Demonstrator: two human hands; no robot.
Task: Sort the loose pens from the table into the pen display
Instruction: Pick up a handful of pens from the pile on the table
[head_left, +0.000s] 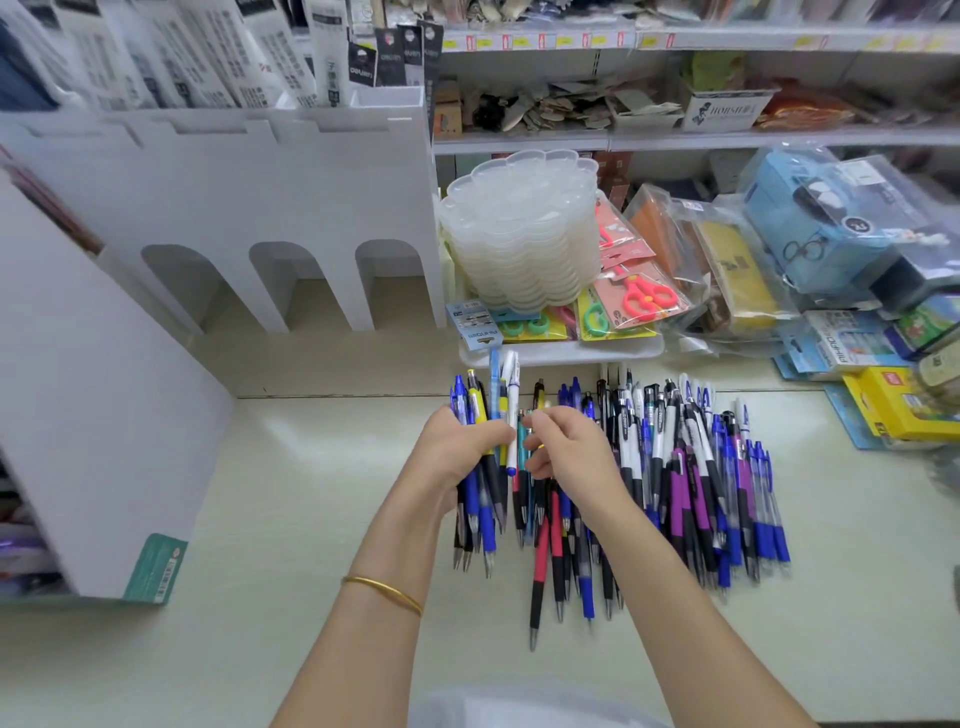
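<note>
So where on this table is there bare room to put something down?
The widest bare patch of table lies between the white pen display and the left hand gripping a bundle of pens. Another runs along the near edge, right of the right forearm. It is crowded at the loose pen pile and the packaged goods behind.

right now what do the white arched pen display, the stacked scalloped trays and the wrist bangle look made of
The pen display looks like matte white foam board or card: flat sheets, cut arches, slotted edges. The stack of trays is translucent, slightly glossy plastic; the layers show through. The bangle is thin, shiny, gold-coloured, probably metal; solid or plated, cannot tell.
</note>
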